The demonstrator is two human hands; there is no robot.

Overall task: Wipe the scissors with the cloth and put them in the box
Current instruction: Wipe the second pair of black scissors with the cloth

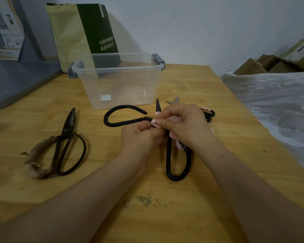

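far left: a grey shelf (16,81) meets the edge of the wooden bench (218,88). rusty scissors (67,137) lie flat on the bench, closed, tip pointing away, one handle loop wrapped in frayed material.

centre back: a clear box (119,88) with grey latches stands upright and has no lid on. a yellow-green bag (74,35) leans just behind it against the wall.

centre front: black scissors (168,155) are held just over the bench, in front of the box and outside it. one handle loop points left, the other points toward the person, and a blade tip shows above the hands. the left hand (140,135) has its fingers (147,128) curled around the scissors near where the loops join. the right hand (186,125) has its fingers (165,122) bent and pinches a pink cloth (154,122) against the scissors. most of the cloth is hidden under that hand.

right of centre: small scissors (174,101) lie behind the right hand, partly covered by it, with the tips toward the box.

far right: a white plastic sheet (274,102) lies beside the bench, with cardboard boxes (270,64) behind it.
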